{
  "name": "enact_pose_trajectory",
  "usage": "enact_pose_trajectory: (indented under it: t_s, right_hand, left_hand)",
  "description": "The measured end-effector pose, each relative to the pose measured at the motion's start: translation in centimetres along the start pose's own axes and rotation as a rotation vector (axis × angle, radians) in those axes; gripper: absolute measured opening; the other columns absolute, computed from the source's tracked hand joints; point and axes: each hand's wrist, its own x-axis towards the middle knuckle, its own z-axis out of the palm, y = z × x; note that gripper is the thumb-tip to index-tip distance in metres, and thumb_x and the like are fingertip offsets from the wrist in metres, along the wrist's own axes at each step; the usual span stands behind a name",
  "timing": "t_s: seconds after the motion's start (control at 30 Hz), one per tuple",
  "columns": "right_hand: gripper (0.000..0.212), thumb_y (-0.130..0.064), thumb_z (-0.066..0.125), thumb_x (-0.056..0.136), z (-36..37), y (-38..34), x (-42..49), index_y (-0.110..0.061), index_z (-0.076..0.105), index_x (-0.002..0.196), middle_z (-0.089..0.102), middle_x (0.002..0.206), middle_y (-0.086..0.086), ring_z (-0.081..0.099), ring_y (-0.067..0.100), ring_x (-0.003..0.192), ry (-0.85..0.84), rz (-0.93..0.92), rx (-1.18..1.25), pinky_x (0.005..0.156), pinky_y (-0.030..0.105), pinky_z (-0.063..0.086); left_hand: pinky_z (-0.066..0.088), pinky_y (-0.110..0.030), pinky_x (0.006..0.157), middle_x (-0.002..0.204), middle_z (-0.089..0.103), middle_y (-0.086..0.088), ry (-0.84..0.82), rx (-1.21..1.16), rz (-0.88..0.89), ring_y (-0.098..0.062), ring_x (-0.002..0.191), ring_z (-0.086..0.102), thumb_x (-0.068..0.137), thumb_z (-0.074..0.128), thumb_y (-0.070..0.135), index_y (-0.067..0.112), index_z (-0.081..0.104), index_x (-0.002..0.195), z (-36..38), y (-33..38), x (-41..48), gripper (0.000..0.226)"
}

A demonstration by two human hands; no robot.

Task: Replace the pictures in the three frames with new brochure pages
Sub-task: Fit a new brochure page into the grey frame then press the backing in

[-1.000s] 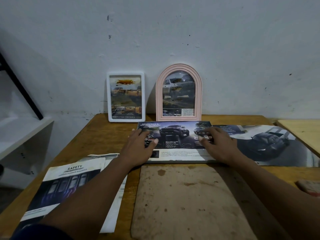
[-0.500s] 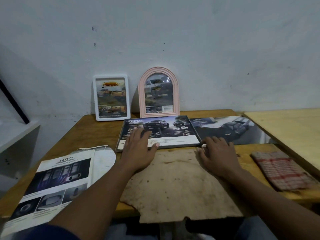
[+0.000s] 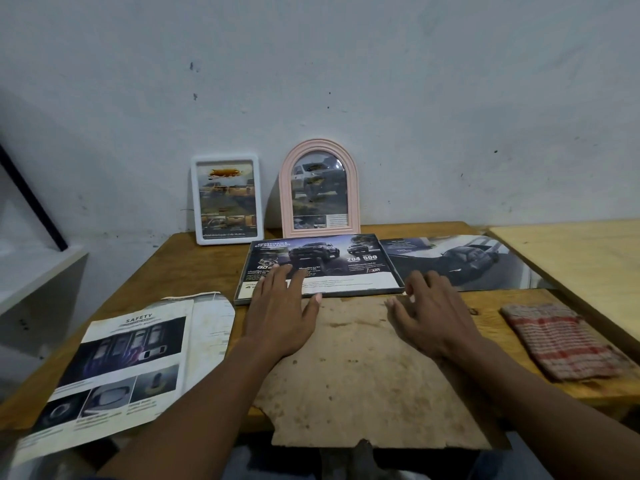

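White scuffed wall (image 3: 346, 81) backs a wooden tabletop (image 3: 201, 265). At the tabletop's far edge a white rectangular frame (image 3: 227, 199) and a pink arched frame (image 3: 318, 192) stand upright, each showing a car picture. A dark-rimmed flat frame (image 3: 346, 271) holding a brochure page lies just in front of them. The left hand (image 3: 280, 313) lies flat, fingers straight, on its near left corner. The right hand (image 3: 433, 317), fingers relaxed and gripping nothing, sits by its near right corner over a stained brown backing board (image 3: 363, 375).
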Motion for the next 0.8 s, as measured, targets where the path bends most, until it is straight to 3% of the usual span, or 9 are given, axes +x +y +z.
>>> enact_pose_trajectory:
  t_s: [0.2,0.37,0.5,0.67,0.8]
  right_hand:
    - [0.033,-0.059,0.047,0.087,-1.6,-0.7,2.1,-0.026,0.043,0.092,0.041,0.095,-0.001,0.042,0.016,0.084,0.164,-0.081,0.121,0.065,0.030,0.043]
    - [0.031,-0.052,0.061,0.087,-2.0,-1.5,6.1,-0.024,0.050,0.095,0.042,0.101,0.000,0.046,0.016,0.092,0.197,-0.061,0.226,0.073,0.029,0.046]
    - [0.037,-0.050,0.063,0.089,-1.5,-1.7,8.1,-0.024,0.047,0.110,0.047,0.119,0.004,0.050,0.018,0.102,0.119,0.178,0.416,0.079,0.030,0.046]
    - [0.035,-0.043,0.064,0.091,0.2,-1.7,6.9,-0.035,0.040,0.115,0.058,0.131,0.009,0.063,0.027,0.104,-0.073,0.279,0.545,0.082,0.042,0.059]
    - [0.036,-0.035,0.063,0.095,0.4,-2.4,8.0,-0.023,0.046,0.124,0.059,0.130,0.010,0.063,0.028,0.108,0.030,0.347,0.587,0.079,0.035,0.057]
  left_hand:
    - [0.041,-0.049,0.107,0.145,0.050,0.001,0.115,-0.038,-0.043,-0.022,0.132,0.045,0.098,0.044,0.057,0.027,0.044,0.145,-1.5,-0.1,0.6,0.056]
    - [0.040,-0.042,0.091,0.119,0.057,0.005,0.202,-0.002,-0.070,-0.017,0.113,0.047,0.095,0.047,0.058,0.030,0.057,0.118,-3.2,-1.1,3.1,0.037]
    - [0.044,-0.044,0.092,0.118,0.057,0.002,0.251,0.031,-0.099,-0.019,0.111,0.046,0.095,0.049,0.058,0.029,0.054,0.112,-3.6,-2.6,6.0,0.034]
    - [0.043,-0.049,0.099,0.128,0.055,-0.002,0.232,0.073,-0.122,-0.024,0.120,0.045,0.094,0.048,0.059,0.028,0.052,0.116,-2.9,-4.0,9.5,0.038]
    - [0.040,-0.051,0.105,0.134,0.052,-0.002,0.185,0.023,-0.120,-0.023,0.126,0.043,0.097,0.046,0.060,0.028,0.052,0.125,-2.3,-4.3,11.5,0.044]
